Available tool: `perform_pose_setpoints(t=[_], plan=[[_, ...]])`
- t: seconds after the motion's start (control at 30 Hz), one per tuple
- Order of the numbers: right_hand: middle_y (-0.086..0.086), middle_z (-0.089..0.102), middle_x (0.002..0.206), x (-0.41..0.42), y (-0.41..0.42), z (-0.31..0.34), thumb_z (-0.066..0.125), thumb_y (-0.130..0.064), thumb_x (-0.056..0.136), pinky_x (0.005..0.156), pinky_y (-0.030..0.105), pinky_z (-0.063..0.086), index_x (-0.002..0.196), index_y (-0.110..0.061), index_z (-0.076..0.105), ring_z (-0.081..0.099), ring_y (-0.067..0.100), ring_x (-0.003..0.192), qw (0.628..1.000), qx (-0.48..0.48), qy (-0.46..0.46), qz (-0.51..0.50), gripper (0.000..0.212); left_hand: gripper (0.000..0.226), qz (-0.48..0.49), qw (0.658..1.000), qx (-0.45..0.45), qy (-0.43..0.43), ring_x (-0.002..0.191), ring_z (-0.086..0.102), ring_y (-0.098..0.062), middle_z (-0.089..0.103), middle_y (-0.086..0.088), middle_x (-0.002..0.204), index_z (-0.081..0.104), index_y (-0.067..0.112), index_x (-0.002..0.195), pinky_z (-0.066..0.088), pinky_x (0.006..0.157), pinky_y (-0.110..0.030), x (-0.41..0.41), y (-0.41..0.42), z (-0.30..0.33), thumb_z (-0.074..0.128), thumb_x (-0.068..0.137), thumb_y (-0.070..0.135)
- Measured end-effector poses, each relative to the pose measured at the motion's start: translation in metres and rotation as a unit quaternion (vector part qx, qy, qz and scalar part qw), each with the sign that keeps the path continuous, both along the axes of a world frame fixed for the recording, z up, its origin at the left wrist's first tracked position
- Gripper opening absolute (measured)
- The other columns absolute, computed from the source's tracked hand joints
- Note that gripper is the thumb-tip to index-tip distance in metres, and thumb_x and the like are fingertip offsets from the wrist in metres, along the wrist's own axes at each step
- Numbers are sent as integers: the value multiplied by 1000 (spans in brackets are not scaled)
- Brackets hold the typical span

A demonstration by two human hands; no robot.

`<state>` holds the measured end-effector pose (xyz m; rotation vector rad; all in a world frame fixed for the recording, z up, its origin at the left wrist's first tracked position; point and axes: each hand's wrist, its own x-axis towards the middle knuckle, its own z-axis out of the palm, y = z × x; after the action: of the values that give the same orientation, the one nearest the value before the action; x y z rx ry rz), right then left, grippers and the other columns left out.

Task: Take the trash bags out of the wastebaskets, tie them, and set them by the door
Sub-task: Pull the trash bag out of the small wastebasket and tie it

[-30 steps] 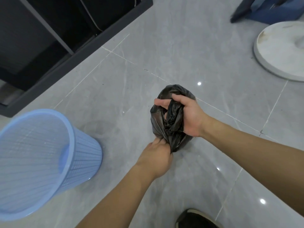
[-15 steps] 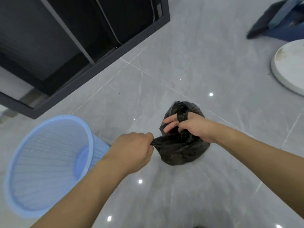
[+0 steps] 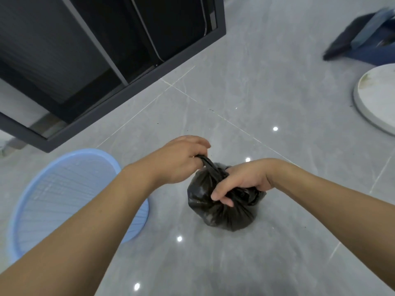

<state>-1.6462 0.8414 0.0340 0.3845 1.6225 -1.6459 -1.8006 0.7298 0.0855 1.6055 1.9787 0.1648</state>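
Since half a second ago the left hand has gone up and across: it was pulling a strip of the bag sideways toward the basket, and now it is above the bag, a little farther from the person. The right hand has turned too; before it held the bag's neck from the far side, now it lies over the top of the bag.

In the head view, the left hand pinches a twisted black strip of the bag, with its fingers curled round the end of it. The strip runs down from this hand to the gathered neck. The right hand grips the neck, and its fingers are curled into the folded plastic on the near side. The bag is black and round, and it sits on the grey tile floor, between the two forearms.

The blue basket stands on the floor to the left of the bag, partly behind the left forearm. A dark cabinet fills the upper left. A white round base is at the right edge, and dark blue things, blurred, lie beyond it.
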Motion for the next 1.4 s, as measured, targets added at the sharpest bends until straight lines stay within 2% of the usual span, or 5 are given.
perform_pose_setpoints(t=[0.2, 0.43, 0.8, 1.07, 1.4], plan=[[9, 60, 75, -10, -14, 5, 67, -28, 80, 83, 38, 52, 52, -12, 52, 58, 21, 71, 991, 116, -12, 70, 35, 25, 252, 900, -20, -356, 90, 64, -13, 71, 0, 89, 62, 16, 81, 45, 76, -9, 23, -8, -40, 46, 93, 1], [7, 70, 87, -8, -20, 9, 69, -18, 72, 79, 36, 56, 75, -10, 69, 67, 25, 87, 960, 278, 45, 1, 9, 27, 343, 887, 14, -309, 56, 45, -11, 48, 1, 61, 56, 16, 73, 37, 56, -24, 36, -22, -65, 40, 92, 4], [1, 55, 64, 25, -60, 3, 72, -21, 69, 37, 23, 22, 67, -15, 57, 50, 22, 41, 658, 672, 338, -33, 16, 17, 369, 903, 22, -219, 59, 42, -20, 46, -4, 59, 52, 6, 71, 31, 58, -31, 33, -32, -55, 39, 82, 1], [-9, 40, 61, 26, -37, -4, 38, -41, 69, 48, 24, 23, 63, -24, 35, 42, 15, 63, 757, 542, 364, -35, 18, 26, 315, 884, 144, -314, 124, 46, -9, 58, 18, 125, 71, 22, 81, 35, 102, -26, 31, -44, -59, 49, 87, 9], [-8, 50, 74, 28, -32, -18, 60, -22, 77, 61, 24, 40, 73, -22, 51, 52, 10, 69, 823, 444, 295, -195, 10, 21, 353, 888, 91, -280, 72, 58, -16, 62, 6, 71, 60, 24, 78, 46, 73, -37, 37, -33, -77, 43, 89, 18]])
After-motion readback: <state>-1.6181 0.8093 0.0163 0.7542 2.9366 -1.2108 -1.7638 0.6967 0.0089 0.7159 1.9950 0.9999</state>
